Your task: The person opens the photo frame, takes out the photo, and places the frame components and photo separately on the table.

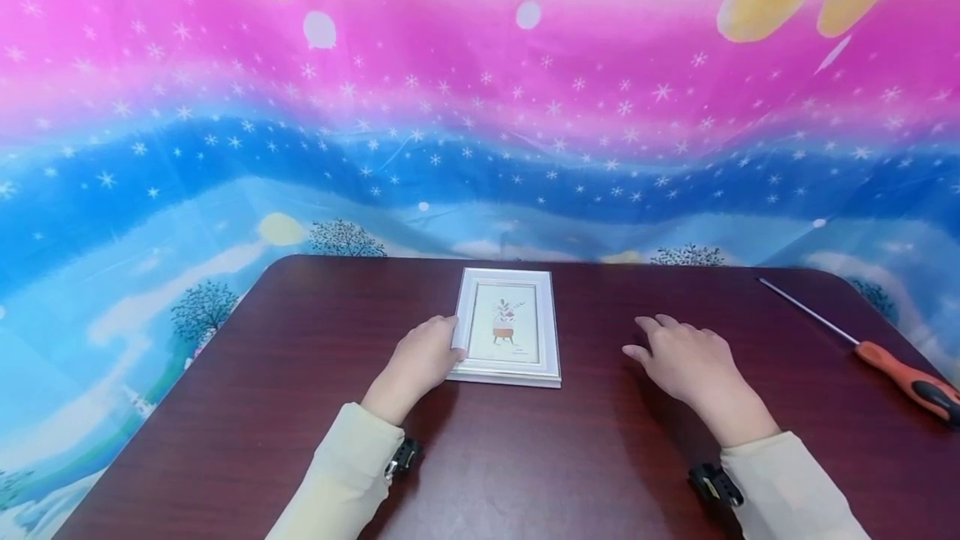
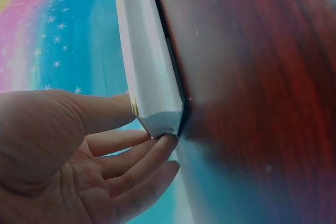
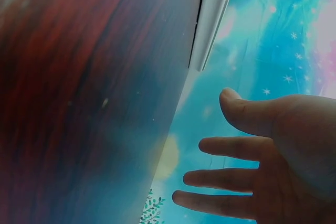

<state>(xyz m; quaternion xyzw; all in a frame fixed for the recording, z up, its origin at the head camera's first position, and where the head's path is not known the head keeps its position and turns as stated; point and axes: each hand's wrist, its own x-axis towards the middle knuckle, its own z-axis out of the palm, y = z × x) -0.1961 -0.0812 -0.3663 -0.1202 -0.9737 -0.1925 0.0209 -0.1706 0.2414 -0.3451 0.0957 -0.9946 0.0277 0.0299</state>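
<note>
A white picture frame (image 1: 464, 332) with a small potted-plant print lies face up on the dark red-brown table, toward its far side. My left hand (image 1: 423, 352) holds the frame at its left edge. In the left wrist view the thumb (image 2: 107, 113) is on the frame's front edge, and the fingers (image 2: 139, 169) touch its side. To the right of the frame, my right hand (image 1: 690, 361) hovers apart from it, holding nothing. The right wrist view shows that hand's fingers (image 3: 226, 180) extended and spread, with one end of the frame above them.
A screwdriver (image 1: 896, 369) with an orange and black handle lies at the table's right side, its tip pointing to the far edge. Behind the table (image 1: 525, 457) hangs a pink and blue snowflake-patterned cloth (image 1: 480, 123). Both wrists wear black straps.
</note>
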